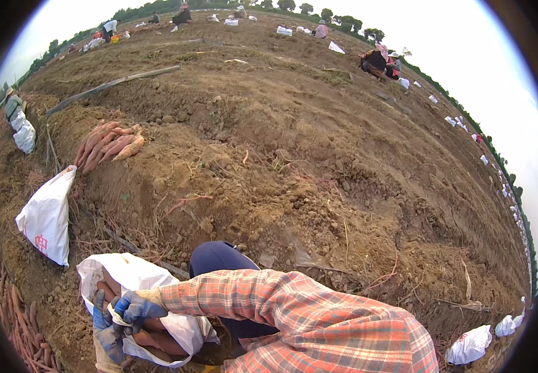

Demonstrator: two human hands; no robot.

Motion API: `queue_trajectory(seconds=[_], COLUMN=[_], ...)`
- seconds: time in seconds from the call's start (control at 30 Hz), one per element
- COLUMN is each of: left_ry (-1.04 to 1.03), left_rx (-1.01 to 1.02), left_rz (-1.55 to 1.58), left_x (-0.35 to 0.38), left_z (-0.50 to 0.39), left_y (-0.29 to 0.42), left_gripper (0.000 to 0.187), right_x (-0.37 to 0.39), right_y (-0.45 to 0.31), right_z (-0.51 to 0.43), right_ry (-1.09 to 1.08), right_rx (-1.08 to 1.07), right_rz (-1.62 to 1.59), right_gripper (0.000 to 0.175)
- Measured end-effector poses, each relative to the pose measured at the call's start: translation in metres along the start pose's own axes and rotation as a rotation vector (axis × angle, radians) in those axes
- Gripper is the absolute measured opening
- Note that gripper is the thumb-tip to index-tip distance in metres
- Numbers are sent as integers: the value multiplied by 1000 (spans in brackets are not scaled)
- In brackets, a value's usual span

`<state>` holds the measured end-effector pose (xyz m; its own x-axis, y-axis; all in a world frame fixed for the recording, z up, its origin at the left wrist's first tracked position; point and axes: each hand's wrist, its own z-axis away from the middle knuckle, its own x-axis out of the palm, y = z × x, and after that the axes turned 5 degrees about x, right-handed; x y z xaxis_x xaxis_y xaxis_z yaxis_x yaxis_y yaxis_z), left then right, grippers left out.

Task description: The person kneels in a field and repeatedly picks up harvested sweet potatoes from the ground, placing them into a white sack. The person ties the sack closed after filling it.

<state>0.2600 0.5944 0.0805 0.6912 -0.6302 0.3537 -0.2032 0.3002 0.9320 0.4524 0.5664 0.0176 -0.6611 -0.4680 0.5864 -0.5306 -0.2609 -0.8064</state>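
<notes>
A white woven sack point(129, 268) stands with its mouth spread wide at the bottom left, and reddish sweet potatoes point(164, 342) show inside. Over its mouth my two gloved hands meet. My right hand point(141, 307), in a blue-coated glove below a plaid sleeve, grips a pale fold that looks like part of the sack's rim. Fingers of my left hand point(108, 333), gloved in blue and grey, close on the same fold from the other side. My navy-clad knee point(220, 259) is beside the sack.
A pile of sweet potatoes point(110, 144) lies on the soil ahead, near a filled white sack point(50, 217). More sweet potatoes point(17, 321) line the lower left. Another white sack point(469, 345) lies at lower right. A long pale strip point(110, 86) crosses the ridge. Several people work farther off.
</notes>
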Motion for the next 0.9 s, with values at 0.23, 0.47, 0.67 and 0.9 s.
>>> queue_trajectory(seconds=[0.23,0.47,0.67,0.9], left_ry=[-16,-13,58,73], left_rx=[-147,-76,-65,-158], left_rz=[-246,-141,-73,-178], left_x=[-9,-15,-13,-11], left_z=[-19,-28,-23,-20], left_y=[3,0,-2,15], left_gripper=[55,49,45,50], right_x=[11,8,7,2], right_y=[1,-22,-21,-7], right_z=[8,33,33,24], right_ry=[118,397,409,495], right_rx=[32,147,0,23], right_rz=[189,598,723,134], right_gripper=[19,23,23,26])
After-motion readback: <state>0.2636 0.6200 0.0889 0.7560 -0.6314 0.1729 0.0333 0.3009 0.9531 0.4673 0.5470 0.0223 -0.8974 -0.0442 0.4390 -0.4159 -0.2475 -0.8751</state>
